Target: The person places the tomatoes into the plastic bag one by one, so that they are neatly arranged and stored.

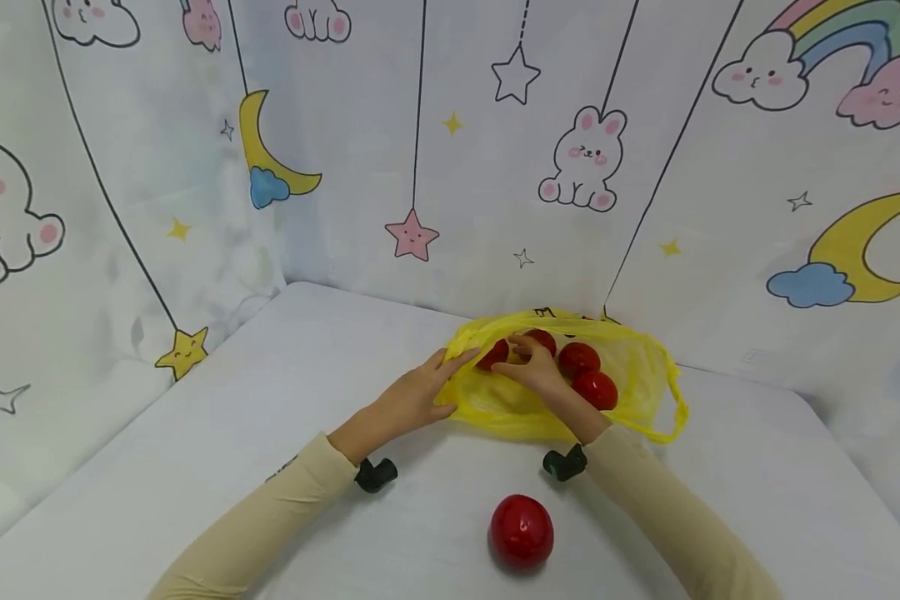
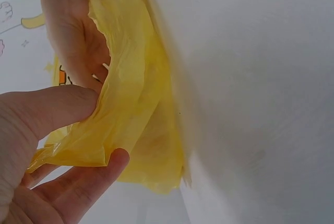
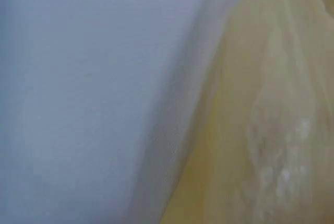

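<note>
A yellow plastic bag (image 1: 648, 379) lies on its side with its mouth spread toward me. My left hand (image 1: 412, 396) pinches the left edge of the mouth; in the left wrist view the thumb presses on the film with fingers (image 2: 99, 182) behind it. Reaching into the bag is my right hand (image 1: 536, 368), thumb and fingers spread apart, close beside a glossy red apple (image 1: 492, 357). Several more apples (image 1: 596, 389) lie inside. One red apple (image 1: 522, 532) sits outside on the table, between my forearms. The right wrist view shows the bag's outer side (image 3: 282, 104), no hand.
The table (image 1: 285, 358) has a white cover. Behind it hangs a white cloth backdrop (image 1: 345, 233) with cartoon drawings, close to the bag's far side. Dark wrist-worn devices (image 1: 565, 463) stick out under both wrists. A handle loop (image 1: 678, 408) droops at the bag's right.
</note>
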`<action>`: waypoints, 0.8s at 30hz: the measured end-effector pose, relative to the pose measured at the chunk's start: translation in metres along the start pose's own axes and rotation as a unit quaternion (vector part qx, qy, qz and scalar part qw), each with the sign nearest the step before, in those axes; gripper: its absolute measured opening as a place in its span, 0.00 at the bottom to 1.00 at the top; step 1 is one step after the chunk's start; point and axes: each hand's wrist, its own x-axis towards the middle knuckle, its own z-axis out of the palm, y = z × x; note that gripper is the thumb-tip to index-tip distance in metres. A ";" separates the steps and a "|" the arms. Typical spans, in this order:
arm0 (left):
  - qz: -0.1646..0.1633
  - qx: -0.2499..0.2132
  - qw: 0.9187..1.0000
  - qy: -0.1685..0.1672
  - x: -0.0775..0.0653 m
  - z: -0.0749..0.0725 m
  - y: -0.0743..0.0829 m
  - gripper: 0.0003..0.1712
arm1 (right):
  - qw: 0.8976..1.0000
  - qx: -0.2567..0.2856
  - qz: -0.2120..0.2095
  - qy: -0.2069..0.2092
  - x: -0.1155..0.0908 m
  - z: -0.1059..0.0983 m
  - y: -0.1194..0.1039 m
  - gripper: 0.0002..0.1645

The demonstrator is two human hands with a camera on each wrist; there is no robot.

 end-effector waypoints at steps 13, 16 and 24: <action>-0.009 0.000 1.000 -0.010 -0.001 0.002 -0.004 0.47 | 0.999 0.029 -0.028 -0.029 -0.024 -0.009 -0.001 0.38; -0.004 -0.006 1.000 -0.009 0.000 0.002 -0.004 0.47 | 0.999 0.031 -0.030 -0.033 -0.031 -0.011 0.000 0.37; -0.015 -0.008 1.000 -0.006 0.002 -0.002 -0.004 0.48 | 0.997 0.037 -0.053 -0.033 -0.053 -0.017 0.001 0.33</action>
